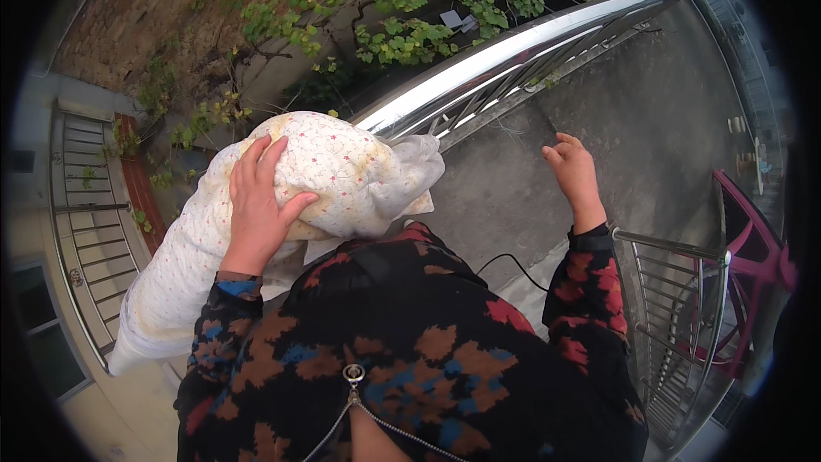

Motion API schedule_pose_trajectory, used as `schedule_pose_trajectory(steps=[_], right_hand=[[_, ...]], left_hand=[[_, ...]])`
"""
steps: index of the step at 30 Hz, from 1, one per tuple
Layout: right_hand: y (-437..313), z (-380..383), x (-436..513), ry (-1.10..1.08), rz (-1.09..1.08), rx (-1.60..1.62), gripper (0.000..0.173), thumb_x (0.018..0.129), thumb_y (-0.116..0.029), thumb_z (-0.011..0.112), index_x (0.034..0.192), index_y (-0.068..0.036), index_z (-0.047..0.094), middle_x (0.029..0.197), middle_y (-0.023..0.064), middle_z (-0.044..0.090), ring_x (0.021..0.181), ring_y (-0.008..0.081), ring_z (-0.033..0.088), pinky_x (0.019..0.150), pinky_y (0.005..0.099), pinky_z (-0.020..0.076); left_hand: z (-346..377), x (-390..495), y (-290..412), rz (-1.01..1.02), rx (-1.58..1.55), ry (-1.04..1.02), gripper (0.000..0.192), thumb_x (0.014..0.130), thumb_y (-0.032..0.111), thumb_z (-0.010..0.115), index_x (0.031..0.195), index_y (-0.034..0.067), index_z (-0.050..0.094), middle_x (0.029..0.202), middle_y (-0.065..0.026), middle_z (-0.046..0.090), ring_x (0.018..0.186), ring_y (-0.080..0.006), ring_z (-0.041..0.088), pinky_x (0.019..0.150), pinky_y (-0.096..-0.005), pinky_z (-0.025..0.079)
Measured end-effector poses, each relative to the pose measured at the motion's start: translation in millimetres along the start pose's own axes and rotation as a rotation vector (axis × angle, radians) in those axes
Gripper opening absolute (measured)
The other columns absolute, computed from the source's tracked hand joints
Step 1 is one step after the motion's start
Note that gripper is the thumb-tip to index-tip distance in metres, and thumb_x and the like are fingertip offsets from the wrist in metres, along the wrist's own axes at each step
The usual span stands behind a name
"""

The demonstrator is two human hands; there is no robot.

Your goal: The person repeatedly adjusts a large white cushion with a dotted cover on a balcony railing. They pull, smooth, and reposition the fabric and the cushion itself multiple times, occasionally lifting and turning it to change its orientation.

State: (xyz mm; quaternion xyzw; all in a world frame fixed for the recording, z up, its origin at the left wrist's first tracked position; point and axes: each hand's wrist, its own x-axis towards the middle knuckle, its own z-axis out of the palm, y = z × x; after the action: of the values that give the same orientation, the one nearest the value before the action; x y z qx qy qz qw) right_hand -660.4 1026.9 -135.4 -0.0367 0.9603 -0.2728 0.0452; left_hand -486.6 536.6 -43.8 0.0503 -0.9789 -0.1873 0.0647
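A white quilt [333,167] with small red flowers and yellowish stains hangs over the polished metal railing in front of me. My left hand [260,199] lies on top of it, palm down, with fingers and thumb spread. At the quilt's right end the cloth is bunched and greyish. Apart from the quilt, my right hand [572,173] is held out over the concrete floor, its fingers bent and its thumb near the index finger. A thin dark streak shows just beyond its fingertips; whether the hand holds it is unclear.
The shiny handrail [474,70] runs to the upper right, with a leafy vine [410,32] beyond it. Behind my right arm stand a lower metal railing [673,247] and a magenta frame [747,256]. A black cable [513,256] curves over the concrete floor [500,186].
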Motion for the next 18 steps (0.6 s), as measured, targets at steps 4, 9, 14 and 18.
schedule_pose_trajectory(steps=[4,9,14,18], right_hand=[[-4.3,15.8,-2.8,0.143,-0.162,-0.061,0.022,0.087,-0.011,0.077,0.107,-0.003,0.079,0.133,0.0167,0.07,0.119,0.0356,0.067,0.097,0.0419,0.0545],[-51.3,54.1,-7.0,-0.175,-0.018,0.546,0.021,0.097,-0.009,0.07,0.116,-0.005,0.077,0.11,0.0077,0.077,0.103,0.0184,0.072,0.089,0.0313,0.0549],[-160.3,115.2,-12.2,-0.372,-0.106,0.807,0.022,0.099,-0.022,0.075,0.106,-0.002,0.079,0.095,0.0024,0.073,0.087,0.012,0.064,0.08,0.028,0.0512],[-206.5,136.8,-17.0,-0.45,0.083,1.059,0.023,0.101,-0.023,0.072,0.098,-0.001,0.077,0.098,0.0017,0.071,0.086,0.0113,0.061,0.078,0.0262,0.0494]], left_hand=[[-0.2,0.4,1.0,-0.009,-0.007,-0.01,0.086,0.08,0.038,0.086,0.153,0.012,0.049,0.157,-0.016,0.043,0.146,-0.04,0.039,0.123,-0.0513,0.028],[1.0,0.2,0.1,-0.015,-0.012,-0.014,0.087,0.079,0.036,0.086,0.153,0.012,0.048,0.158,-0.0173,0.043,0.146,-0.0402,0.039,0.123,-0.0505,0.028],[2.9,0.7,-2.6,-0.008,-0.02,-0.019,0.088,0.079,0.036,0.087,0.154,0.012,0.047,0.159,-0.0176,0.042,0.146,-0.0396,0.039,0.123,-0.0498,0.028],[2.6,0.3,-2.7,-0.029,-0.02,-0.03,0.089,0.079,0.035,0.087,0.154,0.011,0.047,0.159,-0.0178,0.042,0.147,-0.0393,0.039,0.123,-0.0497,0.028]])
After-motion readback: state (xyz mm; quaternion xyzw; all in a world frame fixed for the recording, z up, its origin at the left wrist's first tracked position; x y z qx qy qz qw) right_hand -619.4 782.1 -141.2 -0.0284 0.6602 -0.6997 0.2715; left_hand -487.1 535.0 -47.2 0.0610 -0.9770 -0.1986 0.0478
